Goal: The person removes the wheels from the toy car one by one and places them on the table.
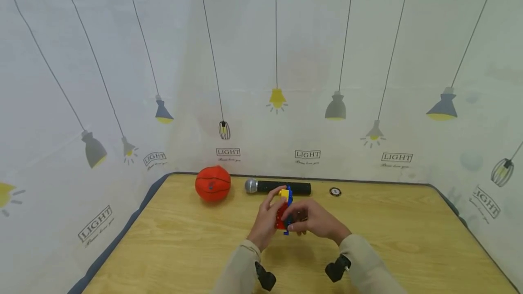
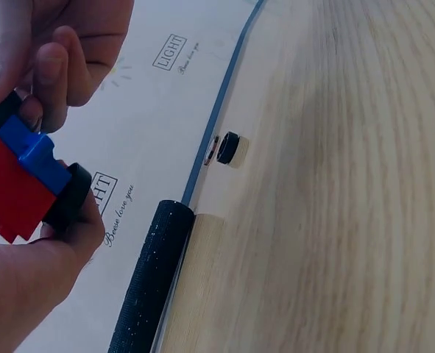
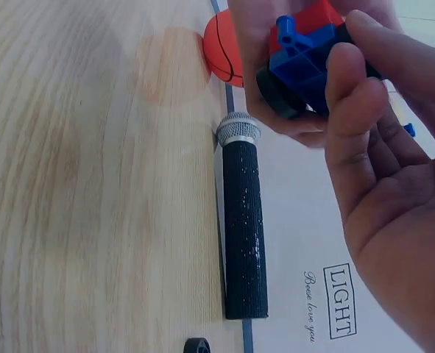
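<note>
Head view: above the worktop (image 1: 171, 244), short of the microphone (image 1: 301, 188) at the far edge, the person's left hand (image 1: 263, 222) grips a toy brick vehicle (image 1: 280, 217). Left wrist view: it cups a black wheel (image 2: 71, 195). Right wrist view: the right hand (image 3: 397, 187), nearly closed, pinches the vehicle.

Table (image 1: 184, 239) bears ball (image 1: 213, 184), microphone (image 3: 243, 220) and, seemingly, wheel (image 1: 335, 192).

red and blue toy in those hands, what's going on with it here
A person is holding the small toy up over the wooden table with both hands. The left hand grips one side while the right hand has its fingers on the other. Near the back of the table, a red ball, a microphone and a small round disc lie untouched.
</note>
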Tool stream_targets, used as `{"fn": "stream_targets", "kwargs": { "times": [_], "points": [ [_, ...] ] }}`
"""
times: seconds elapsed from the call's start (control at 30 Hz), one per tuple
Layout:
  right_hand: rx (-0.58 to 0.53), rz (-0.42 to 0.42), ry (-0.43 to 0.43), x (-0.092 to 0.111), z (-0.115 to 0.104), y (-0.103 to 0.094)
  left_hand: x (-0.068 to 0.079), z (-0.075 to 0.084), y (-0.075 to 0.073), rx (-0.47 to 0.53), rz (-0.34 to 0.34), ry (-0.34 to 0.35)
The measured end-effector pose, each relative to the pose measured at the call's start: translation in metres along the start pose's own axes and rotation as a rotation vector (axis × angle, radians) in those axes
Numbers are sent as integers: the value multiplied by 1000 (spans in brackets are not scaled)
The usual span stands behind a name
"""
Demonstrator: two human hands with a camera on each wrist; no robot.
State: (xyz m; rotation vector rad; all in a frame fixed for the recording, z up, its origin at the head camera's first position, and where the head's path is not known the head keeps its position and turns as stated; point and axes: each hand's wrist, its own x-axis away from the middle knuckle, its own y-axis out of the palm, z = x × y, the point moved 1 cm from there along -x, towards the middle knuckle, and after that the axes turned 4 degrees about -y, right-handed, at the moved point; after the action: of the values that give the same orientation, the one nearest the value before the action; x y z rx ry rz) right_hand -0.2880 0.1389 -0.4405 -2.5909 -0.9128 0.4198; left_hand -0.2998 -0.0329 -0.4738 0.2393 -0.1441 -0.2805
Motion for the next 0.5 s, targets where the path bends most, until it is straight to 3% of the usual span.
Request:
{"fn": "stream_targets", "kwargs": {
  "times": [0.2,0.4,0.5],
  "points": [
    [6,-1,11,-2,-4,2,0,3,3,71,-51,-24],
    [4,-12,22,1,-1,5,4,4,4,64,-106,-45],
    [-1,-24,23,3,0,7,5,1,3,58,-96,-44]
  ]
}}
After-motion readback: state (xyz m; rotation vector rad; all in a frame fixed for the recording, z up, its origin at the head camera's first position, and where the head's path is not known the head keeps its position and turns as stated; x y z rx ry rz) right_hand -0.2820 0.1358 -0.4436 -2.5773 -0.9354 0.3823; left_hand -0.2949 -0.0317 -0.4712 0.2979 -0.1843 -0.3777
